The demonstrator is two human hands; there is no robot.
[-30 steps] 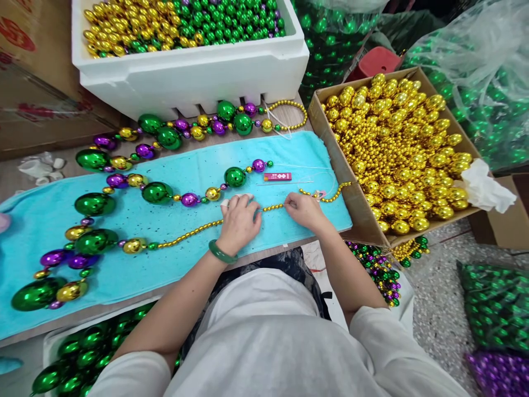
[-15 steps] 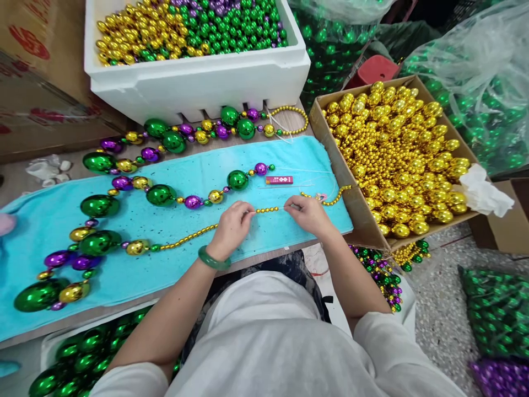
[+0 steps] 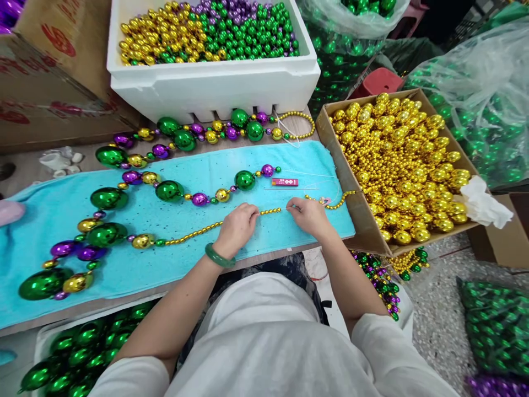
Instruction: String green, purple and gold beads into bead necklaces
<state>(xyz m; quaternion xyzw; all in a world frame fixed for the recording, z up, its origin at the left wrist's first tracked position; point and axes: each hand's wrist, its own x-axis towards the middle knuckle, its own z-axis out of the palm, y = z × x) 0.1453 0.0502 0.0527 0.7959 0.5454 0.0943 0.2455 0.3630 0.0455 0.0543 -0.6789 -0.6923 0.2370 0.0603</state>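
My left hand (image 3: 239, 225), a green bangle (image 3: 220, 256) at its wrist, pinches a string of small gold beads (image 3: 194, 234). A short row of those beads sticks out past its fingertips to the right. Just beyond the row's end my right hand (image 3: 308, 214) is closed in a pinch on the thin pale string, which is barely visible. Leftward the gold beads join larger green, purple and gold beads (image 3: 108, 234) laid in a loop on the blue towel (image 3: 136, 270). A red lighter (image 3: 284, 182) lies above my right hand, beside a thin needle-like rod.
A white foam box (image 3: 215, 82) of small beads stands behind the towel, with a finished-looking bead necklace (image 3: 184, 139) before it. To the right is a cardboard box (image 3: 374, 234) of gold beads. A tray of big green beads (image 3: 78, 355) sits below the table's front edge.
The whole view has shifted slightly, so things appear a little further right. Both hands keep their pinches; the gap between the bead row and my right fingertips looks about the same.
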